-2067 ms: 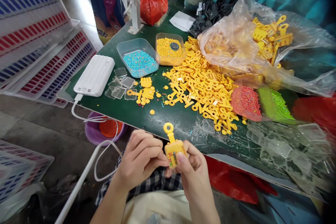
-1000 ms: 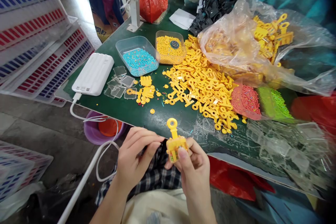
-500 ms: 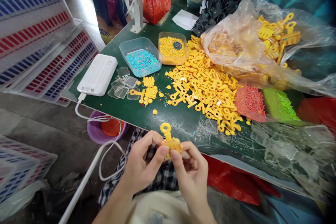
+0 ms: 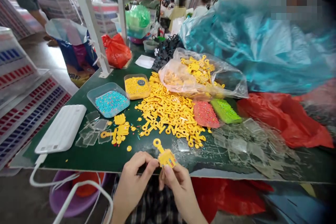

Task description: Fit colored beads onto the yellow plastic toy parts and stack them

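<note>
My right hand [image 4: 176, 179] pinches a yellow plastic piece [image 4: 166, 158] by its lower edge, thumb in front. The piece has a ring on a short stem and a wide body with slots, where small coloured bits show. At the body's left edge, my left hand [image 4: 140, 171] has its thumb and forefinger closed on it. Behind the hands spreads a heap of yellow ringed plastic parts [image 4: 170, 112]. A small group of yellow pieces [image 4: 122, 129] lies to the left, beside clear plastic squares [image 4: 90, 136].
Trays hold blue beads [image 4: 111, 101], yellow beads [image 4: 137, 86], red beads [image 4: 206, 113] and green beads [image 4: 226, 110]. A white power bank [image 4: 63, 127] with a cable lies left. Clear plastic covers [image 4: 246, 143] lie right, near a bag of yellow parts [image 4: 189, 77]. People stand far back.
The camera view has tilted up, showing more of the room. The yellow piece has turned in my hands, so its slotted face with coloured bits now shows.
</note>
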A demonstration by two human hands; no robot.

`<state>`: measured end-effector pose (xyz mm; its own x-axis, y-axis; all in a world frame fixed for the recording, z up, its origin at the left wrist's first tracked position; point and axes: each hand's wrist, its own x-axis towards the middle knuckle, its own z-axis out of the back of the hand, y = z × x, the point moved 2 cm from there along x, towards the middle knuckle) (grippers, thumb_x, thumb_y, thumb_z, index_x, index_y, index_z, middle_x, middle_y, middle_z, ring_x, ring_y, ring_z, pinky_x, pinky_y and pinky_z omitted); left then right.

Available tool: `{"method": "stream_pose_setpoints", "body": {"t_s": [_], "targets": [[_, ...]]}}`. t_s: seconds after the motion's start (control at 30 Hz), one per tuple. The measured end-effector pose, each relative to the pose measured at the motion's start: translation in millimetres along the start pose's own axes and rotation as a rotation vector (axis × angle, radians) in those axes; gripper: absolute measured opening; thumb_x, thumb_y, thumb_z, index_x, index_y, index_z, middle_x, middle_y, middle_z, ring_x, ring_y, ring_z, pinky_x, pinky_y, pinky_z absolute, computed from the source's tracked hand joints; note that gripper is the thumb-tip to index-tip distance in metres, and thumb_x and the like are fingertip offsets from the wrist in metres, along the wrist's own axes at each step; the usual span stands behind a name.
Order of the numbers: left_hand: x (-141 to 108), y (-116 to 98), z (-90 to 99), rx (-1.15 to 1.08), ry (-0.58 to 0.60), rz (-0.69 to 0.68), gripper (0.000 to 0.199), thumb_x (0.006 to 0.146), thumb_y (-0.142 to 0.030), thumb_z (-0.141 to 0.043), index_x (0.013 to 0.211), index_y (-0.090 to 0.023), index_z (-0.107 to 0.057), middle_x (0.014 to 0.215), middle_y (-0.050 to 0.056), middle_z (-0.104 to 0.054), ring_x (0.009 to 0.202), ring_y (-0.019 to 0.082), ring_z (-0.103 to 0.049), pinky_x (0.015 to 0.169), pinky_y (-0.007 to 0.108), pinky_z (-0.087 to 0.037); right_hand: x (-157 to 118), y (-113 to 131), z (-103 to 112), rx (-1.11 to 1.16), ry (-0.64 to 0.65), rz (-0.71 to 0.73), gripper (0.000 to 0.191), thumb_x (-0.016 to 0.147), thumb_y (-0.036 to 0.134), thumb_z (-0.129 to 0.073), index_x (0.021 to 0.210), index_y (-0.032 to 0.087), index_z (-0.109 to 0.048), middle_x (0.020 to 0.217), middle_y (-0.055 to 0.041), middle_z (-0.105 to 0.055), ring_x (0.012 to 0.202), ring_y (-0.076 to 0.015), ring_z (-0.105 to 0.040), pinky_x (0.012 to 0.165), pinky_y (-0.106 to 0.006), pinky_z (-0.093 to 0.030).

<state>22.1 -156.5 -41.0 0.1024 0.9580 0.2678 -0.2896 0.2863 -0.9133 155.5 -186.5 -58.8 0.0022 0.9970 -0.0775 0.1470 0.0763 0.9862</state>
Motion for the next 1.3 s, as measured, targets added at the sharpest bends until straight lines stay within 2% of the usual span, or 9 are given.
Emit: {"method": "stream_pose_setpoints", "body": {"t_s": [0.13,0.27,0.4,0.5,0.67,0.77,0.9,1.07,1.3], "targets": [[22.4,12.8,17.1,0.133,-0.083,0.040,0.042,0.090,-0.050,-0.052,0.062,-0.019,-0.062,0.062,0.002,-0.066,0.059,0.016,-0.061,0.057,0.024,-0.049,35.2,30.5,48.2,-0.152,-0.138,0.068,0.052,0.086,0.062,-0.055,0.060,0.018,-0.057,0.048,0.0003,-0.054,0.044,-0.0083,-0.040,0.047,-0.022,-0.035],[28.0,29.1,28.2,0.121,-0.123,0.200,0.050,0.086,-0.061,-0.049,0.062,-0.020,-0.063,0.061,0.002,-0.066,0.059,0.017,-0.062,0.059,0.024,-0.051,114.5,95.9,94.9,-0.303,-0.183,0.176,0.061,0.067,0.078,-0.062,0.056,0.020,-0.050,0.047,0.0012,-0.051,0.041,-0.0079,-0.035,0.041,-0.022,-0.025],[26.9,31.0,29.8,0.131,-0.142,0.228,0.048,0.084,-0.061,-0.050,0.061,-0.020,-0.062,0.062,0.003,-0.066,0.061,0.018,-0.063,0.061,0.026,-0.050,198.4,149.0,121.2,-0.559,-0.223,0.065,0.060,0.082,0.077,-0.043,0.077,0.019,-0.058,0.058,-0.0015,-0.059,0.041,-0.0086,-0.033,0.042,-0.023,-0.023],[27.0,28.3,28.5,0.133,-0.140,0.240,0.046,0.084,-0.058,-0.050,0.062,-0.020,-0.063,0.062,0.003,-0.066,0.062,0.018,-0.063,0.060,0.026,-0.050,223.6,164.6,126.4,-0.937,-0.262,0.034,0.057,0.091,0.065,-0.037,0.070,0.017,-0.059,0.055,-0.0039,-0.058,0.045,-0.0111,-0.040,0.048,-0.025,-0.028],[27.5,24.5,26.4,0.149,-0.117,0.223,0.044,0.086,-0.054,-0.048,0.060,-0.020,-0.061,0.061,0.002,-0.065,0.061,0.017,-0.062,0.059,0.025,-0.048,196.4,166.0,110.1,-1.391,-0.170,0.334,0.039,0.090,0.047,-0.047,0.064,0.020,-0.056,0.058,-0.0019,-0.056,0.053,-0.0140,-0.046,0.051,-0.027,-0.024],[26.7,23.0,25.8,0.154,-0.113,0.215,0.043,0.087,-0.052,-0.048,0.060,-0.020,-0.060,0.061,0.001,-0.065,0.061,0.017,-0.063,0.060,0.024,-0.048,175.5,152.3,97.4,-1.590,0.119,0.413,0.038,0.091,0.044,-0.045,0.064,0.021,-0.058,0.061,-0.0017,-0.060,0.054,-0.0144,-0.050,0.050,-0.027,-0.024],[25.0,21.7,24.2,0.157,-0.114,0.201,0.042,0.088,-0.050,-0.048,0.062,-0.020,-0.061,0.061,0.001,-0.066,0.061,0.016,-0.063,0.060,0.024,-0.049,162.5,115.6,94.7,-1.711,0.488,0.425,0.014,0.087,0.027,-0.056,0.086,0.022,-0.069,0.085,-0.0025,-0.070,0.073,-0.0165,-0.062,0.060,-0.026,-0.038],[23.4,21.3,22.3,0.190,-0.097,0.145,0.041,0.090,-0.048,-0.049,0.062,-0.021,-0.060,0.062,0.000,-0.066,0.059,0.016,-0.061,0.061,0.024,-0.050,159.8,76.6,102.1,-1.777,0.395,0.513,0.018,0.083,0.017,-0.064,0.100,0.016,-0.068,0.102,-0.0112,-0.068,0.097,-0.0246,-0.060,0.078,-0.032,-0.043],[28.7,11.7,6.2,0.243,-0.138,-0.126,0.028,0.094,-0.038,-0.051,0.080,-0.021,-0.068,0.084,0.004,-0.073,0.083,0.019,-0.067,0.079,0.030,-0.055,122.4,67.1,93.5,-1.679,0.124,0.653,0.015,0.093,0.023,-0.056,0.100,0.020,-0.069,0.105,-0.0090,-0.069,0.098,-0.0249,-0.058,0.080,-0.038,-0.041]]}}
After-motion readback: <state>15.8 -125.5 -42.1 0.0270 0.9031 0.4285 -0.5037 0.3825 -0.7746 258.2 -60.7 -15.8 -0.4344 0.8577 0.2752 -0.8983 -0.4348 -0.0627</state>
